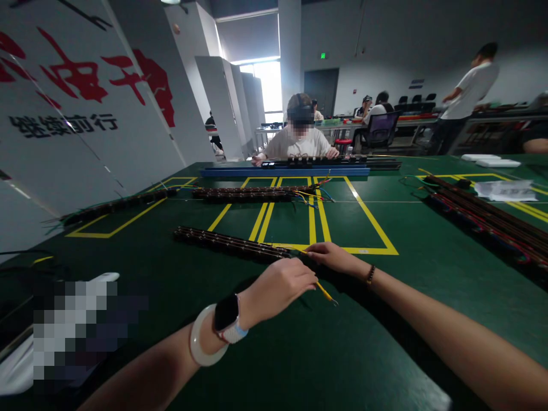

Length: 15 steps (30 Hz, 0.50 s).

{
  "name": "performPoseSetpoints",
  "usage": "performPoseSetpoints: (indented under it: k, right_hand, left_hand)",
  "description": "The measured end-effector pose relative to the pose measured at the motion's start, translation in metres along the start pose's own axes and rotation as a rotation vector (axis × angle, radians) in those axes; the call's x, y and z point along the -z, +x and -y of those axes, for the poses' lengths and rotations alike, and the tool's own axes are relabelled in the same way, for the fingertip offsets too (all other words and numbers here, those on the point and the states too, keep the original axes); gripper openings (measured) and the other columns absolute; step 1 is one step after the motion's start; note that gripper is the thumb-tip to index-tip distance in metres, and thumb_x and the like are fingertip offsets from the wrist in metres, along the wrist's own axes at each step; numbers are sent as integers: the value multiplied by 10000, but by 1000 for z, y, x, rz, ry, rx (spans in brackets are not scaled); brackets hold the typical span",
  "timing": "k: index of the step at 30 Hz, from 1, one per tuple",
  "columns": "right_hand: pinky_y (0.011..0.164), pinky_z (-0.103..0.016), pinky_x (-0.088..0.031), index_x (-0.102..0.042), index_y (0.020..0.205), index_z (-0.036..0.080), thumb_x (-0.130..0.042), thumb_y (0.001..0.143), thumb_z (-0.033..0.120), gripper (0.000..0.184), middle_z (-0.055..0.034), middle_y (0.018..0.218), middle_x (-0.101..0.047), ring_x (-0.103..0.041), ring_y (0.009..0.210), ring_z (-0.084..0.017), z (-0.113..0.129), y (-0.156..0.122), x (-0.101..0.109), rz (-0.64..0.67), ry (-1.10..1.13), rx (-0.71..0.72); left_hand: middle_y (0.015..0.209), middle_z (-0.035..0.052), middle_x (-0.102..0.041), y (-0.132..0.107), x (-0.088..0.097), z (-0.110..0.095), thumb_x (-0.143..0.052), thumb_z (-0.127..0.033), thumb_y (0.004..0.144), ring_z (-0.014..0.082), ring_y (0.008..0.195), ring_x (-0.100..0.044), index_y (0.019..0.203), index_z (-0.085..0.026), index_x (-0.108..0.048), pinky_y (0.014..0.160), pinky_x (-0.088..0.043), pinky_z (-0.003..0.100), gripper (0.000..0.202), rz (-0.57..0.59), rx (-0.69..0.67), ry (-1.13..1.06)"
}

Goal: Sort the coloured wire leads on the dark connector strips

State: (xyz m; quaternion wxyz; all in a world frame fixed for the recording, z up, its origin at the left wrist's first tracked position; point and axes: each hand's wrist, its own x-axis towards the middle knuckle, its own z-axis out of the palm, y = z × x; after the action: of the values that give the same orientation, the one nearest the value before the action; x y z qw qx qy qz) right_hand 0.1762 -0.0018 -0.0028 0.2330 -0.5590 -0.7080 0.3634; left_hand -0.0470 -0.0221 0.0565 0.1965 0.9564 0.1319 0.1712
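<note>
A long dark bundle of strips and wires (231, 241) lies on the green table, its right end close to both hands. My left hand (280, 285), with a watch and a pale bangle at the wrist, is closed over a yellow wire (324, 291). The wire's end sticks out past the fingers and carries a small metal tip. Just beyond, my right hand (327, 256) pinches yellow wire at the end of the bundle. Whether both hands hold the same wire I cannot tell. The left fingertips are partly hidden.
Yellow tape lines (372, 214) mark the green table (385, 348). A second wire bundle (252, 194) lies farther back, and larger bundles (488, 217) lie at the right. Across the table a person (278, 142) sits behind a blue rail (282, 172). A white object (107, 277) is at the left.
</note>
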Motion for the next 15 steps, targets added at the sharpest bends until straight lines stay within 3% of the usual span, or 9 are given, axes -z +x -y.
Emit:
performPoseSetpoints:
  k: [2, 4, 9, 13, 15]
  right_hand:
    - [566, -232, -384, -638, 1100, 98, -469, 910, 285, 316, -41, 761, -613, -512, 614, -124, 4, -1, 2, 49, 62, -52]
    - [584, -227, -386, -641, 1059, 96, -481, 888, 254, 283, -44, 798, -616, -522, 651, -123, 8, -2, 4, 76, 179, -75]
    - [731, -245, -441, -581, 908, 103, -488, 838, 195, 148, -71, 902, -643, -599, 785, -140, 14, -6, 4, 145, 477, -56]
    - [684, -245, -460, -524, 904, 115, -454, 895, 256, 158, -106, 935, -659, -639, 784, -150, 15, -9, 4, 345, 558, -63]
    - [632, -226, -458, -538, 907, 106, -483, 911, 347, 247, -118, 936, -660, -643, 763, -149, 16, -10, 4, 379, 536, -88]
  left_hand:
    - [1079, 99, -616, -1, -9, -3, -357, -277, 926, 199, 1010, -546, 1042, -167, -651, 905, -377, 338, 335, 7, -49, 49]
    - [965, 109, -620, -2, -12, -5, -368, -322, 922, 191, 903, -552, 934, -151, -659, 831, -385, 321, 338, -23, -4, 89]
    - [797, 95, -571, -7, -4, -1, -332, -485, 908, 159, 693, -494, 791, -142, -607, 657, -336, 287, 455, -86, 375, 150]
    - [702, 80, -554, -11, 3, 7, -377, -561, 864, 147, 581, -471, 800, -133, -595, 565, -292, 261, 485, 34, 688, 110]
    - [680, 69, -552, -12, 6, 10, -383, -548, 864, 134, 544, -468, 808, -133, -590, 542, -287, 250, 467, 90, 745, 51]
